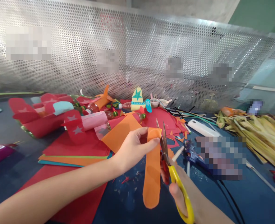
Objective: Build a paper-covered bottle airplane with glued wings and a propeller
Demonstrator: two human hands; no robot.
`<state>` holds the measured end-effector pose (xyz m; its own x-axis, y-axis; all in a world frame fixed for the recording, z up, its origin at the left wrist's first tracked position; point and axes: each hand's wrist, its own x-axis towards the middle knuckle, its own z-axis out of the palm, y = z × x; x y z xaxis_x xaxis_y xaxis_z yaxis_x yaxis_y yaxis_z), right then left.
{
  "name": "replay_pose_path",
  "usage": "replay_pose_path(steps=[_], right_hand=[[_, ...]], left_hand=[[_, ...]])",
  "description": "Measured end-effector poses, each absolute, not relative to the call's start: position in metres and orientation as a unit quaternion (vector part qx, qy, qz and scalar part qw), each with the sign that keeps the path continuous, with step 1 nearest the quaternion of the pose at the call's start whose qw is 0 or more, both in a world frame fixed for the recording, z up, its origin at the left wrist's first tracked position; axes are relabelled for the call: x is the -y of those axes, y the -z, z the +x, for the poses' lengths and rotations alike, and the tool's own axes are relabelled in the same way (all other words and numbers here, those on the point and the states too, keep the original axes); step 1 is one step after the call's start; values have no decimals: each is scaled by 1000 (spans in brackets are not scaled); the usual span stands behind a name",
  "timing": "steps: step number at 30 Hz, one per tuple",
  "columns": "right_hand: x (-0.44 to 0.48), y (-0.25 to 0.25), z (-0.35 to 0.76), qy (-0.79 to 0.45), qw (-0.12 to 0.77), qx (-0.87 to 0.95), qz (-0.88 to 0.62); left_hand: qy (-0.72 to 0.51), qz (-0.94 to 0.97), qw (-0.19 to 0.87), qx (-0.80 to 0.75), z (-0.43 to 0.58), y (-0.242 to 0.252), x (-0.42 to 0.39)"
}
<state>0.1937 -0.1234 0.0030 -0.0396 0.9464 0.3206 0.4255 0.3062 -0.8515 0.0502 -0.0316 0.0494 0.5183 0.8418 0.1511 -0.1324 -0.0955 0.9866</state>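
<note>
My left hand (132, 147) pinches the top of a long orange paper strip (151, 180) between thumb and fingers. The strip hangs upright, and its lower end is rounded. On its right side, my right hand (178, 196) grips yellow-handled scissors (165, 148), with the thumb through the yellow loop. The blades are parted and point up, close beside the strip's upper right edge. Whether they touch the paper I cannot tell. Behind my left hand lies a larger orange sheet (121, 132).
Stacked coloured paper (74, 160) lies at left, below red paper-covered bottle models (44, 124). Red sheets (162, 119) and scraps lie behind my hands. At right are a blue glue gun (199, 160), a white-handled tool (202, 128) and dried husks (256, 133). A perforated metal screen (142, 40) rises behind.
</note>
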Motion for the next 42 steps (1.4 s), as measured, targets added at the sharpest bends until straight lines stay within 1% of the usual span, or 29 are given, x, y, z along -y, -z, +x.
replay_pose_path(steps=[4,7,18,24,29,33,42], right_hand=[[126,-2,194,-244,441,689,-520],[126,-2,194,-239,442,693,-517],[123,-2,194,-349,450,682,-458],[123,-1,194,-325,439,694,-469],[123,-1,194,-335,443,685,-471],[122,2,195,-309,456,691,-468],[121,-4,198,-278,443,699,-487]], left_hand=[[-402,621,609,-286,50,-49,33],[-407,617,608,-291,50,-48,35],[-404,587,642,-281,52,-50,41],[-409,593,626,-299,51,-49,42],[-411,599,617,-302,51,-50,40],[-412,601,616,-298,52,-49,41],[-412,596,625,-292,52,-46,40]])
